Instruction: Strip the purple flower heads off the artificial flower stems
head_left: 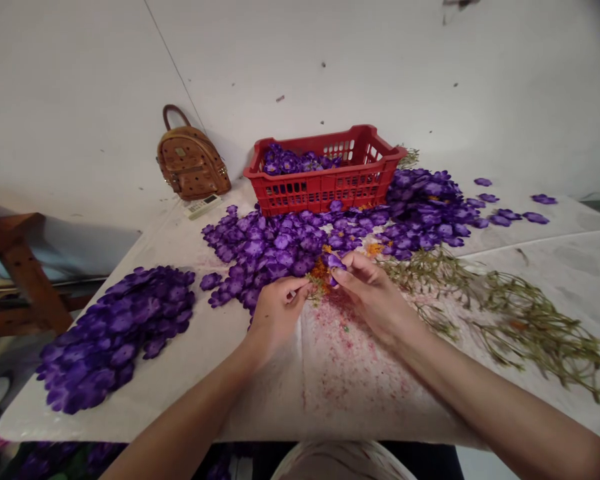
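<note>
My right hand (pixel 363 280) pinches a purple artificial flower (pixel 335 263) between thumb and fingers, above the middle of the table. Close to its left, my left hand (pixel 283 300) is closed on a small green artificial stem (pixel 317 288) whose tip shows past the fingertips. Small orange flower centres (pixel 321 268) lie just behind the two hands. Beyond them spreads a loose heap of purple flower pieces (pixel 267 250). To the right of my right hand lies a bunch of green plastic stems (pixel 510 310).
A red plastic basket (pixel 325 190) with purple flowers inside stands at the back, near the wall. A brown backpack (pixel 194 163) sits behind a calculator (pixel 203 205). Another purple flower pile (pixel 120 333) covers the table's left side. Pinkish specks dot the white tablecloth (pixel 370 393).
</note>
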Action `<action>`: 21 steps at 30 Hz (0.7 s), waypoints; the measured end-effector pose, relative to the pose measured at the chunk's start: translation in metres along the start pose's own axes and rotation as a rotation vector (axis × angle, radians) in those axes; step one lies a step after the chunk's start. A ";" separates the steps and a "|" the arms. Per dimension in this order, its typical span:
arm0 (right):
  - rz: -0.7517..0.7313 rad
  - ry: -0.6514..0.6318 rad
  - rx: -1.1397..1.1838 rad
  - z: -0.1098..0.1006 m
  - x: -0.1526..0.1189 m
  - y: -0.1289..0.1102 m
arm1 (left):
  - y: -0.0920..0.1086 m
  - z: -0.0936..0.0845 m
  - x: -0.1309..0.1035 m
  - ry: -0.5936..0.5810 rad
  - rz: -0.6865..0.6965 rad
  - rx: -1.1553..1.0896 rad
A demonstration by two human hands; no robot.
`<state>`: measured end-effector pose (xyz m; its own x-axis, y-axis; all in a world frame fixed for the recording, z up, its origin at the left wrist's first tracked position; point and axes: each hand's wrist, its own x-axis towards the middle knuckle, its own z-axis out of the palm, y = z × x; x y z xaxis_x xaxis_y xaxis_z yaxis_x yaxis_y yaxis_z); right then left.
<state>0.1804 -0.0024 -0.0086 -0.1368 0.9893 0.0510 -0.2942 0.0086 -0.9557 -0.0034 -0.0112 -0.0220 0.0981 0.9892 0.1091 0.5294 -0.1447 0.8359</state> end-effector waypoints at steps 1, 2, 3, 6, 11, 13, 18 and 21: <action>0.014 0.011 0.023 0.001 0.000 0.000 | 0.000 0.001 0.000 0.002 0.002 -0.010; 0.031 0.021 0.050 0.001 0.000 0.000 | -0.001 0.002 0.000 0.005 0.000 -0.017; 0.048 0.027 0.080 0.001 0.000 0.000 | -0.001 0.003 0.001 0.012 -0.004 -0.021; 0.116 0.010 0.162 0.002 0.000 -0.003 | -0.001 0.004 0.001 0.039 -0.017 -0.040; 0.180 -0.130 0.088 0.005 -0.005 -0.005 | 0.003 0.004 0.001 -0.026 -0.025 -0.184; 0.113 -0.200 0.014 0.007 -0.006 -0.003 | 0.004 0.003 0.003 -0.030 -0.046 -0.244; -0.003 -0.410 -0.150 0.013 -0.008 0.003 | 0.005 -0.001 0.009 0.031 -0.184 -0.564; -0.036 -0.418 -0.189 0.012 -0.008 0.003 | 0.008 -0.002 0.008 0.038 -0.195 -0.611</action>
<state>0.1695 -0.0119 -0.0088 -0.5107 0.8447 0.1602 -0.1335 0.1062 -0.9853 -0.0002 -0.0043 -0.0128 0.0125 0.9977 -0.0660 -0.0427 0.0665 0.9969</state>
